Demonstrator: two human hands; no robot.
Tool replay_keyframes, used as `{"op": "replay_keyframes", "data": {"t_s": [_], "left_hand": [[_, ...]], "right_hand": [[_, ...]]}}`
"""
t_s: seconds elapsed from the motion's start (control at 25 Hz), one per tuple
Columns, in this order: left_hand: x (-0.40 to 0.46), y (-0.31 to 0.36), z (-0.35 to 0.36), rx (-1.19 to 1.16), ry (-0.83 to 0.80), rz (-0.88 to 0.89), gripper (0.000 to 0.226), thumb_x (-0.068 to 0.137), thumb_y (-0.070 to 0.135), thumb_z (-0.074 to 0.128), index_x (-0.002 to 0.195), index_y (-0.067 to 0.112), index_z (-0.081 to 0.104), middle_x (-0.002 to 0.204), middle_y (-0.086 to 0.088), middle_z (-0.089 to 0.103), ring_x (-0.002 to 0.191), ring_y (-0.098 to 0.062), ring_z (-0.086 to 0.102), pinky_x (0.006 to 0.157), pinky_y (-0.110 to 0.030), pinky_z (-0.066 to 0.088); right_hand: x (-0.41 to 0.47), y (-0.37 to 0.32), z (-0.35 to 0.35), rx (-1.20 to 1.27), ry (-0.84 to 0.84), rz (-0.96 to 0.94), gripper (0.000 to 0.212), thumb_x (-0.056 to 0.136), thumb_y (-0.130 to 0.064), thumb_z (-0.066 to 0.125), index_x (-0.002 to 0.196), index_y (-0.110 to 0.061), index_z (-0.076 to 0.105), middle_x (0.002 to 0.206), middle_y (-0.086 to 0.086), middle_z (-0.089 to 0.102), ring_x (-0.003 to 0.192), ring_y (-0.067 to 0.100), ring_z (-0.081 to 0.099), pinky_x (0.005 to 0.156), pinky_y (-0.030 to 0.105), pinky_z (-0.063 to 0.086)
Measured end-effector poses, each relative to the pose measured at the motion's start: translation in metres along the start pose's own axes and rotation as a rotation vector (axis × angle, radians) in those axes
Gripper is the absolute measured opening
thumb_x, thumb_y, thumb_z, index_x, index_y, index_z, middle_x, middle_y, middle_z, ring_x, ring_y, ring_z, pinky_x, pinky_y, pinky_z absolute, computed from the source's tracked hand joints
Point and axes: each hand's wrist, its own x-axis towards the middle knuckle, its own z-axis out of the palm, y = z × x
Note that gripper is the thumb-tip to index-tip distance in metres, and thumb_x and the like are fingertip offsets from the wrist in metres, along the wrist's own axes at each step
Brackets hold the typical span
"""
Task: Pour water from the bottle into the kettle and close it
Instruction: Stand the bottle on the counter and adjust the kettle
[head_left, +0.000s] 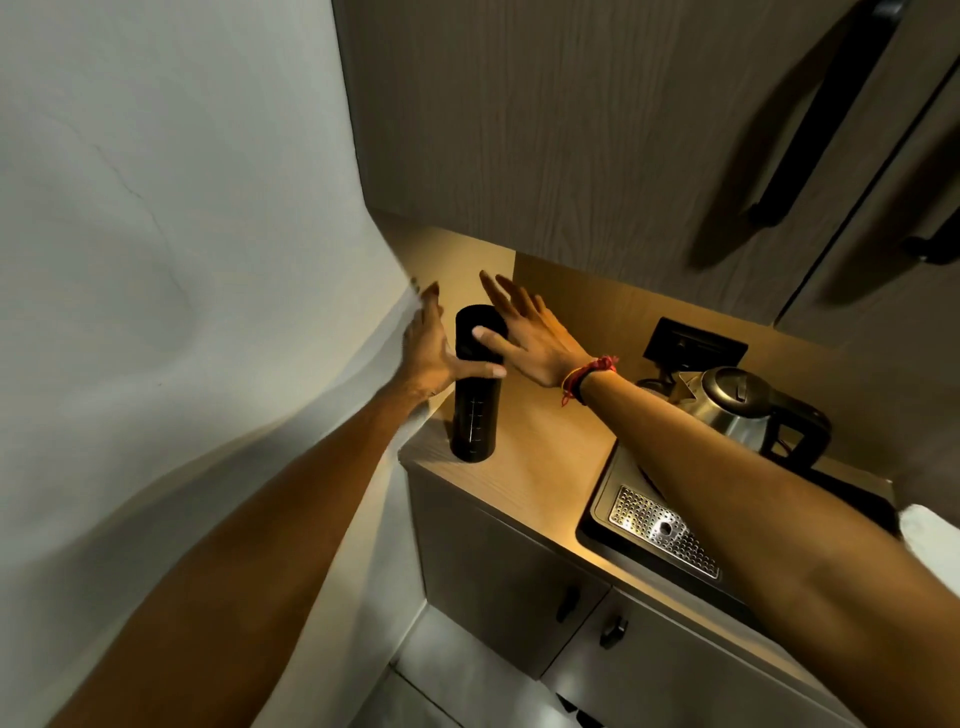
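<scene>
A tall black bottle (474, 415) with faint measuring marks stands upright on the wooden counter (540, 457), near its left end. My left hand (434, 348) is spread open at the bottle's left side, thumb lying across its front. My right hand (530, 332) is spread open at its upper right, thumb resting on the black cap. Neither hand is closed around the bottle. A steel kettle (727, 405) with a black handle sits to the right with its lid down, behind my right forearm.
A black tray (602, 499) with a perforated metal drain grate (660, 525) lies under the kettle. A black wall socket (693, 345) is behind it. A white wall runs on the left, dark cupboards with long handles hang overhead, and cabinet doors sit below the counter.
</scene>
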Motion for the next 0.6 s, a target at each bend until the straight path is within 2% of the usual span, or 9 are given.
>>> {"op": "replay_keyframes", "data": {"t_s": [0.04,0.12,0.2,0.32,0.36,0.4,0.48,0.6], "left_hand": [[-0.001,0.005,-0.006,-0.006,0.038,0.046,0.144,0.047,0.06,0.091,0.157,0.022,0.007,0.163,-0.01,0.018,0.148,-0.031,0.023,0.117,-0.057,0.026],[-0.003,0.02,-0.016,0.006,0.117,0.094,0.143,0.045,0.072,0.085,0.156,0.023,0.01,0.163,-0.007,0.014,0.149,-0.03,0.018,0.116,-0.056,0.029],[-0.003,0.037,-0.016,0.165,0.183,0.242,0.13,0.051,0.08,0.076,0.153,0.02,0.022,0.155,-0.008,0.026,0.142,-0.027,0.027,0.112,-0.044,0.036],[-0.002,0.06,0.0,0.503,0.243,0.483,0.085,0.075,0.077,0.061,0.131,0.016,0.046,0.126,-0.009,0.054,0.117,-0.026,0.053,0.091,-0.027,0.044],[0.0,0.075,0.022,0.515,0.207,0.555,0.074,0.081,0.073,0.057,0.126,0.015,0.049,0.119,-0.008,0.057,0.11,-0.025,0.057,0.086,-0.026,0.045],[0.0,0.09,0.049,0.521,0.153,0.612,0.072,0.084,0.068,0.056,0.13,0.014,0.047,0.123,-0.01,0.056,0.112,-0.026,0.056,0.087,-0.027,0.046],[0.0,0.114,0.106,0.553,0.018,0.69,0.079,0.087,0.059,0.06,0.145,0.009,0.039,0.143,-0.014,0.046,0.13,-0.028,0.045,0.104,-0.038,0.042],[-0.004,0.135,0.18,0.581,-0.268,0.657,0.088,0.09,0.057,0.058,0.154,0.006,0.026,0.16,-0.014,0.028,0.149,-0.027,0.021,0.121,-0.045,0.019]], "right_hand": [[-0.007,0.013,-0.001,0.016,0.082,0.034,0.078,0.09,-0.07,0.027,0.154,-0.038,-0.004,0.165,0.003,0.01,0.148,0.034,0.021,0.114,0.049,0.029],[-0.025,0.041,-0.005,0.011,0.165,0.117,0.075,0.092,-0.069,0.026,0.155,-0.035,0.003,0.164,0.001,0.014,0.148,0.029,0.024,0.115,0.045,0.03],[-0.044,0.066,-0.011,-0.099,0.196,0.209,0.073,0.093,-0.066,0.025,0.156,-0.032,0.008,0.163,0.003,0.019,0.147,0.028,0.028,0.115,0.043,0.033],[-0.066,0.085,-0.025,-0.224,0.214,0.24,0.069,0.097,-0.058,0.027,0.153,-0.017,0.027,0.152,0.011,0.04,0.137,0.029,0.043,0.113,0.04,0.038],[-0.081,0.096,-0.034,-0.269,0.251,0.276,0.067,0.097,-0.055,0.029,0.148,-0.012,0.036,0.145,0.013,0.049,0.13,0.029,0.05,0.111,0.039,0.042],[-0.098,0.108,-0.042,-0.296,0.299,0.317,0.064,0.097,-0.052,0.032,0.142,-0.009,0.043,0.137,0.014,0.055,0.123,0.03,0.055,0.106,0.039,0.045],[-0.135,0.13,-0.054,-0.302,0.353,0.407,0.059,0.097,-0.048,0.034,0.136,-0.007,0.049,0.128,0.014,0.06,0.116,0.03,0.058,0.102,0.039,0.047],[-0.195,0.158,-0.058,-0.202,0.389,0.585,0.058,0.095,-0.043,0.036,0.145,-0.012,0.04,0.145,0.01,0.049,0.134,0.028,0.046,0.112,0.039,0.039]]}}
